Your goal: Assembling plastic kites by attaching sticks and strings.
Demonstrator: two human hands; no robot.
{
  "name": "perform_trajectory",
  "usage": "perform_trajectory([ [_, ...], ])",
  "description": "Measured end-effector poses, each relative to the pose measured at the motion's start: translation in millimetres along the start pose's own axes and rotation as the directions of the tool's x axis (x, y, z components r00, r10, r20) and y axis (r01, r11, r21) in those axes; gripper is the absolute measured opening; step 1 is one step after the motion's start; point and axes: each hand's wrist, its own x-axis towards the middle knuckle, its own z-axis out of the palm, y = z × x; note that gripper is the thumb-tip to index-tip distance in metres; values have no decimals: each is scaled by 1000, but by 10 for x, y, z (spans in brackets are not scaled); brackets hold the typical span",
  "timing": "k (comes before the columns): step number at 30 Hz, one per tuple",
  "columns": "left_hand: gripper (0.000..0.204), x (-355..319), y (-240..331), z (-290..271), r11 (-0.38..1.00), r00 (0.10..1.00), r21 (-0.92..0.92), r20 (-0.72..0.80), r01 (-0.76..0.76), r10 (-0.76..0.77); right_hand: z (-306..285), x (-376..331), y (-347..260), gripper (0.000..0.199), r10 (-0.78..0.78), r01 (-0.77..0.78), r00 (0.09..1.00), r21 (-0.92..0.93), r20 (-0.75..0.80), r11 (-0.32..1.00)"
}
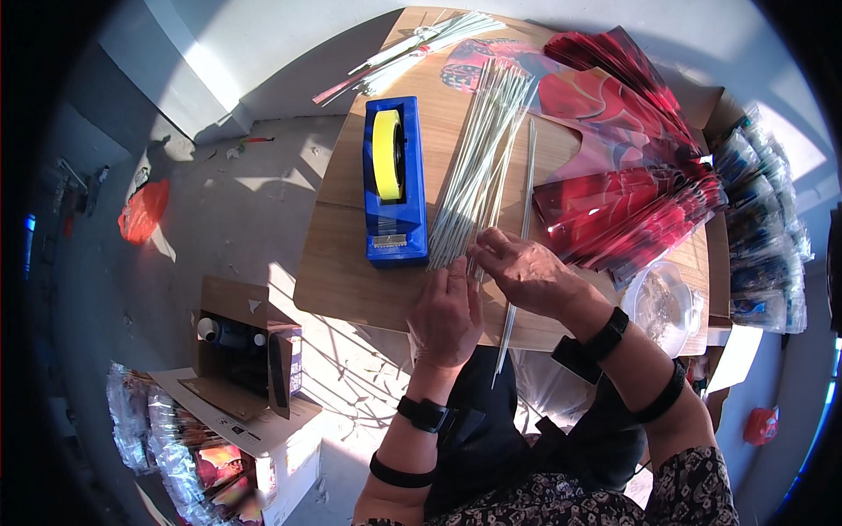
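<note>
A long bundle of thin pale rods (pixel 482 167) lies lengthwise on the wooden table. At its near end my left hand (pixel 443 320) is closed, with fingertips pressed at the rod ends. My right hand (pixel 531 273) pinches at the same end, thumb and fingers together on the rods; the exact number between them is hidden. A few separate rods (pixel 529 184) run beside my right hand and stick out past the table's near edge. Left of the bundle stands a blue tape dispenser (pixel 417 167) with a yellow tape roll (pixel 384 153).
Red printed plastic sheets (pixel 614 210) fan out at the right, near a clear round tub (pixel 658 302). Another rod bundle (pixel 421 48) lies at the far edge. Bagged packets (pixel 759 219) fill a carton at the right. An open cardboard box (pixel 232 342) stands on the floor at the left.
</note>
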Motion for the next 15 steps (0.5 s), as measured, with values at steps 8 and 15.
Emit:
perform_trajectory([
  [8,31,-17,11,-31,1000,999,1,32,20,-20,27,-6,-6,34,17,-17,999,-21,30,1000],
  [15,33,-22,-16,17,999,999,10,10,-37,37,29,34,45,44,27,-27,1000,46,-6,999],
])
